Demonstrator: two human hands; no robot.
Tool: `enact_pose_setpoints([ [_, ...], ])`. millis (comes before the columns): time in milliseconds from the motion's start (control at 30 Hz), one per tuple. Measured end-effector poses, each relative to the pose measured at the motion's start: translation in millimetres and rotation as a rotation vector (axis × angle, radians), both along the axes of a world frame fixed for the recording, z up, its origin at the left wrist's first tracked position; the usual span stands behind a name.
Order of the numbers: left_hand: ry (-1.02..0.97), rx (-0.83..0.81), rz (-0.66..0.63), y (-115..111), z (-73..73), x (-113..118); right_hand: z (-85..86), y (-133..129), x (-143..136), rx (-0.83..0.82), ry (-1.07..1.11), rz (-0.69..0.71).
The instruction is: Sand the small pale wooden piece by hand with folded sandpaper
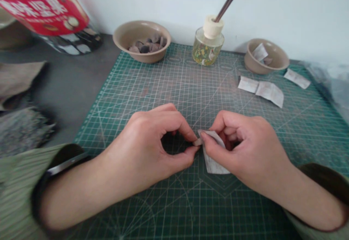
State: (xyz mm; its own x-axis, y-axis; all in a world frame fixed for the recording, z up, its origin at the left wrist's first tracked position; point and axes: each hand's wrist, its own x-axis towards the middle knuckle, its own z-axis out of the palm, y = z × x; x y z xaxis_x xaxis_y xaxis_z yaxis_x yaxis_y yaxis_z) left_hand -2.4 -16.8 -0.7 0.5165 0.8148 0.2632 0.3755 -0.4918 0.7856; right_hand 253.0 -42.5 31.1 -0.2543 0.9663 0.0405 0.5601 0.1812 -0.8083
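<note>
Over the middle of a green cutting mat [131, 98], my two hands meet at their fingertips. My left hand [155, 142] pinches a small pale brownish piece [198, 142] between thumb and index finger. My right hand [242, 142] is closed on a greyish-white sheet of sandpaper [215, 160], thumb on top, its lower corner hanging over the mat. The sheet's upper edge touches the small piece. What exactly the small piece is, I cannot make out.
A bowl [141, 56] of dark stone-like pieces stands at the back left, a smaller bowl [267, 65] at the back right. Between them is a reed diffuser [208, 45]. Paper-like strips [269, 92] lie on the right. A red-labelled jar [54, 11] and grey cloth [24, 127] are left.
</note>
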Motion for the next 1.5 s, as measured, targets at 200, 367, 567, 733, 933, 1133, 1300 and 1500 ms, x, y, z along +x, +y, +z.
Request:
enact_pose_setpoints([
  [200, 0.001, -0.004, 0.005, 0.4, 1.6, 1.2, 0.8, 0.3, -1.3, -0.037, 0.004, 0.006],
  [367, 0.011, 0.001, 0.008, 0.1, 1.4, 0.5, -0.1, -0.8, -1.0, -0.021, 0.013, 0.024],
  [567, 0.017, 0.014, 0.009, -0.1, 0.8, 0.7, 1.0, -2.6, -1.9, 0.012, 0.009, 0.011],
  [733, 0.009, -0.002, 0.013, -0.9, 2.3, 1.0, 2.8, -4.5, -2.1, -0.003, -0.015, 0.021],
  [933, 0.010, 0.002, 0.011, -0.8, 3.9, 2.6, 3.0, -6.1, 0.1, 0.056, -0.065, 0.041],
  [1133, -0.007, -0.002, 0.012, -0.6, 1.6, 3.8, 3.0, -4.1, -1.2, 0.065, -0.063, 0.039],
  [1300, -0.020, 0.014, 0.010, -0.7, 2.5, 2.3, 2.7, -3.0, -1.8, 0.065, -0.056, 0.025],
  [1500, -0.003, 0.005, 0.003, -0.7, 3.3, 1.8, 3.8, -2.8, -2.1, 0.039, -0.048, 0.025],
])
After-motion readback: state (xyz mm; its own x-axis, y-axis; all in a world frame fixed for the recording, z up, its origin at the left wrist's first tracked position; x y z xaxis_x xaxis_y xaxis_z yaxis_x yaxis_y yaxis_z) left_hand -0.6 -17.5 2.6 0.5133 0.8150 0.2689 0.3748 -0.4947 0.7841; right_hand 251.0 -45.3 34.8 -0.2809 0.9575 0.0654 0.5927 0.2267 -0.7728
